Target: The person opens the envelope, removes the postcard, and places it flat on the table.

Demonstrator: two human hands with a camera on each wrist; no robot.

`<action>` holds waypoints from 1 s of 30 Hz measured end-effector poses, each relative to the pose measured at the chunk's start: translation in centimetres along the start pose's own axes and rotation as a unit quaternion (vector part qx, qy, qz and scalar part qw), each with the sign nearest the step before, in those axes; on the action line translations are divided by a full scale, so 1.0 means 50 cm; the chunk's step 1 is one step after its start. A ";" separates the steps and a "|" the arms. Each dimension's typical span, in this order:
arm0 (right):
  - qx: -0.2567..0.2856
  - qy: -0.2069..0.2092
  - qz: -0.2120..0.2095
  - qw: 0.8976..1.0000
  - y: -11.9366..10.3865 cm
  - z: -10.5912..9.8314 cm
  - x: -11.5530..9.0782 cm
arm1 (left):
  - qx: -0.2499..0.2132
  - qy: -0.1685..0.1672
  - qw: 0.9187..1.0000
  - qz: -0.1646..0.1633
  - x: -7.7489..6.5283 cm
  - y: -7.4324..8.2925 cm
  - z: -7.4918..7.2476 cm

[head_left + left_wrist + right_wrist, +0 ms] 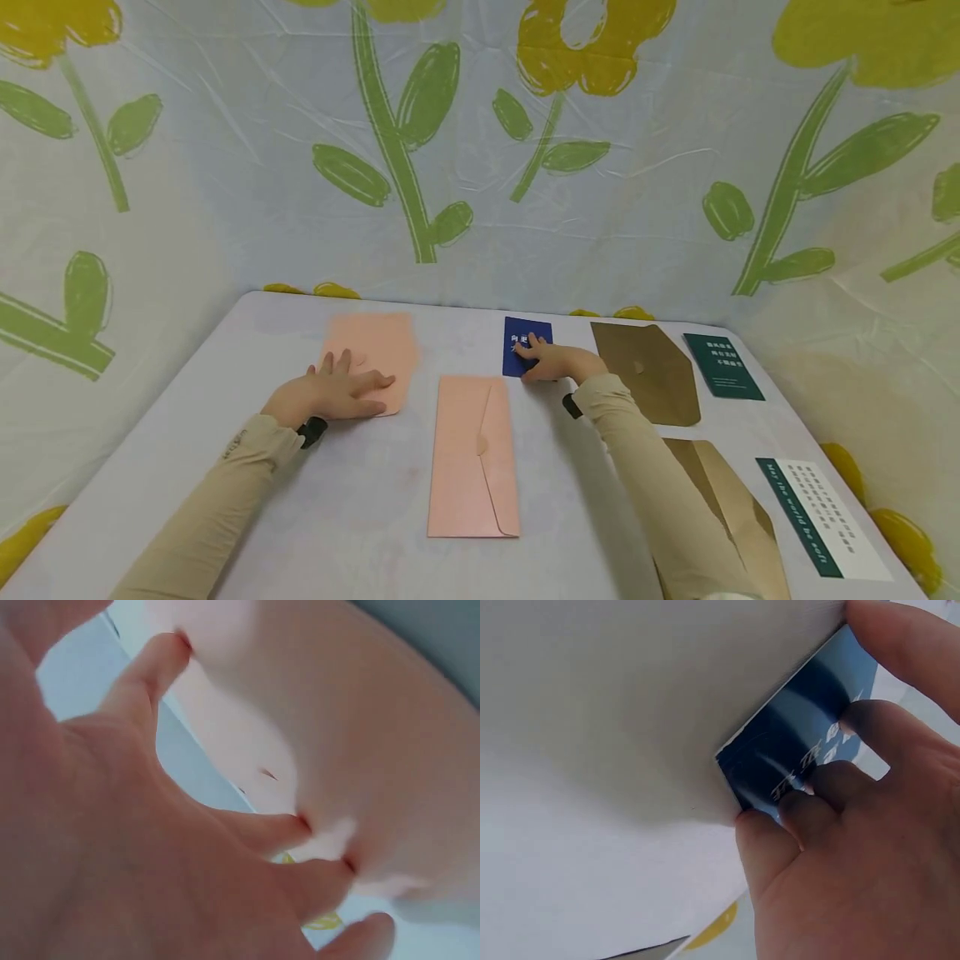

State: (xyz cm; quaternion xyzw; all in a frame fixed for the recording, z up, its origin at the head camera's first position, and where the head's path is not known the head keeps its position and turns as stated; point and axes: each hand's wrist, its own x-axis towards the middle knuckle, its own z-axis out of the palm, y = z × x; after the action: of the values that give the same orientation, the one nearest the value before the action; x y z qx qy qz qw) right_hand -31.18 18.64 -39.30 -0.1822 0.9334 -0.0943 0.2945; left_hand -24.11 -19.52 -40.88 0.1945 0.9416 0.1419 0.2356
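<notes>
Head view: pale table (375,500) bears blue card (513,360), flowered backdrop (480,167) behind.

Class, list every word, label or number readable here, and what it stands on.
"May the world be soft": green-and-white rectangular paper card; its dark characters are too small.
Dark-green rectangular paper card: white characters, too small.
Navy-blue rectangular paper card: white characters, blurred, partly covered by the right hand.
Beige fabric left sleeve: lettering, too blurred.
</notes>
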 end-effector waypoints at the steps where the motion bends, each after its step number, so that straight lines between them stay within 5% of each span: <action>1: -0.003 -0.001 0.000 1.000 -0.003 -0.002 0.003 | -0.001 0.006 1.000 -0.004 -0.002 -0.003 -0.001; 16: -0.004 0.008 0.008 1.000 -0.067 -0.015 0.043 | -0.017 0.052 0.998 -0.008 -0.054 -0.098 -0.001; 20: -0.035 0.010 0.008 0.999 -0.072 -0.007 0.082 | -0.032 0.049 0.998 -0.007 -0.080 -0.122 0.000; 23: -0.046 0.018 -0.023 0.998 -0.024 0.015 0.169 | -0.042 0.049 0.998 -0.005 -0.101 -0.136 0.000; 26: -0.027 0.022 -0.020 0.999 -0.026 0.021 0.196 | -0.054 0.045 0.998 -0.006 -0.123 -0.149 0.001; 27: -0.010 0.023 -0.017 1.000 -0.035 0.018 0.197 | -0.056 0.044 0.997 -0.008 -0.130 -0.155 0.002; 30: 0.011 0.032 0.010 0.999 -0.124 -0.001 0.115 | -0.059 0.045 0.997 -0.004 -0.148 -0.175 0.008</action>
State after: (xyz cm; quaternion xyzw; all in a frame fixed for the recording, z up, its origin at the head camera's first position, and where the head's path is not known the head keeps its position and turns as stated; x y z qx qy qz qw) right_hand -33.81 10.68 -40.45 -0.1666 0.9430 -0.1075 0.2674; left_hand -20.52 -30.40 -41.50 0.1699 0.9419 0.2054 0.2042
